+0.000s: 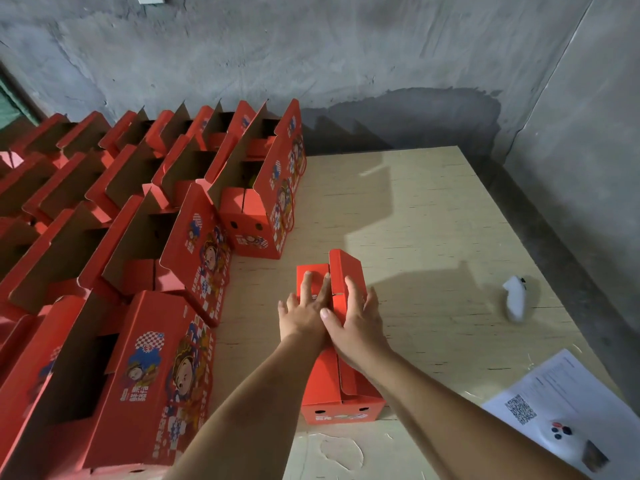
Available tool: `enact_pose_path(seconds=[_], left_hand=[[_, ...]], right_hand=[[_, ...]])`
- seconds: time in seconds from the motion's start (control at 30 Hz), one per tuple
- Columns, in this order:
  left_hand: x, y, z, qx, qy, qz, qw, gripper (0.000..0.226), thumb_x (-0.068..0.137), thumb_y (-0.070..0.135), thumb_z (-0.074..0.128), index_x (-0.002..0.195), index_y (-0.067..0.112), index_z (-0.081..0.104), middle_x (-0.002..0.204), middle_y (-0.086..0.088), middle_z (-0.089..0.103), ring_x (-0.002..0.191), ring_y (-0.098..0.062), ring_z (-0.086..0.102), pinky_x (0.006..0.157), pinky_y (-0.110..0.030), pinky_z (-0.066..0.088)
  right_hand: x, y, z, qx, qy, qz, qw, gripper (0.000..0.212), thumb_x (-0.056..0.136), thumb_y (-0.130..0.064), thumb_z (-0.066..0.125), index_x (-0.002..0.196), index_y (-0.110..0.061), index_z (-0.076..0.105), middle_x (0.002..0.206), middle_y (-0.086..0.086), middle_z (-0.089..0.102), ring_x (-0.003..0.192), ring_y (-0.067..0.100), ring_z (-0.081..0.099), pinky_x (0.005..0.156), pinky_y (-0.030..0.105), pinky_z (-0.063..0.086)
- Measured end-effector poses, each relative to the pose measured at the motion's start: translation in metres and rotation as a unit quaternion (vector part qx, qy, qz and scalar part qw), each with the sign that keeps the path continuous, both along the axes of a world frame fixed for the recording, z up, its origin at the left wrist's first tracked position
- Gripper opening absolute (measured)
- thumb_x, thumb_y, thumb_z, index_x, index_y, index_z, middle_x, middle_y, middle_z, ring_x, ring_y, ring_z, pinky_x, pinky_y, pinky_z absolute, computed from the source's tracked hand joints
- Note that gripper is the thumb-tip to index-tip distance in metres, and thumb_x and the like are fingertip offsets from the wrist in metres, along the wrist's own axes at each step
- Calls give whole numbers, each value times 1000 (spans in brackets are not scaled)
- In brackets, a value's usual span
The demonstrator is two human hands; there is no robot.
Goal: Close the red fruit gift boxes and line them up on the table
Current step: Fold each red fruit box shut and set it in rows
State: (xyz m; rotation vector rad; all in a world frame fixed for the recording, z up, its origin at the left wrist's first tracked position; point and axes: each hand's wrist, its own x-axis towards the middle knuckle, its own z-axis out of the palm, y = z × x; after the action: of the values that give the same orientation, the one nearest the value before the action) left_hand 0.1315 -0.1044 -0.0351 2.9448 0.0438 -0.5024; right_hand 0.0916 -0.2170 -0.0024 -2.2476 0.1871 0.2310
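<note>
A red fruit gift box [341, 386] stands alone on the plywood table [433, 216], its two top flaps folded inward. My left hand [304, 308] lies flat on the left flap with straight fingers. My right hand [356, 317] presses the right flap, which still stands slightly raised at its far end. The two hands touch side by side over the box's middle seam. Several open red gift boxes [180, 258] with upright lids fill the left part of the table in rows.
A white controller [516, 299] lies on the table at the right. A printed sheet with a QR code [554, 400] and a second white controller [568, 441] sit at the near right corner. A grey concrete wall runs behind the table.
</note>
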Motion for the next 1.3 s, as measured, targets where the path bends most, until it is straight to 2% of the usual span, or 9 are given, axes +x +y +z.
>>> enact_pose_path(seconds=[0.1, 0.2, 0.4, 0.57, 0.73, 0.93, 1.07, 1.2, 1.3], left_hand=[[-5, -5, 4, -123, -13, 75, 989, 84, 99, 45, 52, 156, 54, -10, 166, 19, -21, 150, -41, 22, 108, -55, 41], [-3, -7, 11, -192, -36, 106, 975, 73, 98, 47, 52, 149, 64, 3, 164, 26, -8, 147, -40, 25, 96, -57, 49], [2, -15, 17, -133, -2, 117, 984, 72, 101, 38, 53, 153, 58, 7, 169, 11, -11, 142, -41, 29, 97, -52, 49], [5, -19, 20, -106, 21, 118, 987, 78, 101, 40, 55, 156, 52, 2, 168, 8, -19, 144, -42, 24, 103, -49, 48], [2, -19, 21, -136, 1, 126, 983, 71, 102, 39, 52, 157, 52, 8, 166, 18, -16, 143, -40, 24, 87, -46, 52], [-2, -12, 18, -173, -44, 128, 976, 66, 101, 40, 52, 153, 57, 16, 166, 18, -3, 138, -41, 30, 76, -44, 47], [-5, 0, 12, -147, -44, 91, 984, 79, 93, 36, 57, 149, 64, 10, 163, 20, -2, 136, -37, 31, 73, -42, 47], [-3, 22, 1, -156, -28, 10, 987, 75, 94, 42, 46, 151, 66, 2, 161, 25, -7, 140, -43, 22, 95, -53, 46], [5, 39, -7, -213, 1, -23, 977, 59, 102, 51, 33, 151, 67, 5, 160, 30, -8, 146, -43, 11, 117, -58, 25]], right_hand=[[16, 6, 6, -8, 52, -29, 998, 74, 99, -36, 50, 157, -55, 7, 170, 4, 2, 152, 32, 23, 119, 50, 31], [23, 4, 11, -17, 53, -23, 998, 80, 98, -24, 46, 155, -58, 3, 171, 2, -2, 149, 34, 30, 116, 50, 35], [22, 0, 8, -51, 5, 13, 999, 81, 95, -14, 44, 158, -53, 11, 171, 2, 3, 146, 34, 35, 113, 49, 40], [31, 0, 4, -23, -15, -17, 999, 69, 90, -18, 52, 151, -45, 31, 163, 6, 19, 137, 34, 47, 106, 48, 46], [49, 12, 4, -8, -23, -66, 998, 40, 97, -48, 56, 132, -35, 41, 140, 3, 37, 126, 33, 51, 101, 48, 46], [62, 9, 6, -93, 74, -46, 992, 61, 104, -38, 42, 155, -55, 12, 167, 0, 8, 145, 35, 25, 115, 51, 30], [62, 15, 1, -139, 103, -16, 985, 64, 104, -38, 39, 154, -58, 5, 170, -4, -6, 143, 36, 32, 113, 50, 35], [61, 23, -10, -173, 81, -26, 981, 62, 104, -45, 37, 152, -62, 3, 170, -2, -7, 141, 33, 31, 109, 52, 35], [58, 22, -18, -203, 32, -24, 978, 58, 104, -52, 34, 153, -59, 4, 169, 3, -2, 136, 34, 35, 104, 52, 39]])
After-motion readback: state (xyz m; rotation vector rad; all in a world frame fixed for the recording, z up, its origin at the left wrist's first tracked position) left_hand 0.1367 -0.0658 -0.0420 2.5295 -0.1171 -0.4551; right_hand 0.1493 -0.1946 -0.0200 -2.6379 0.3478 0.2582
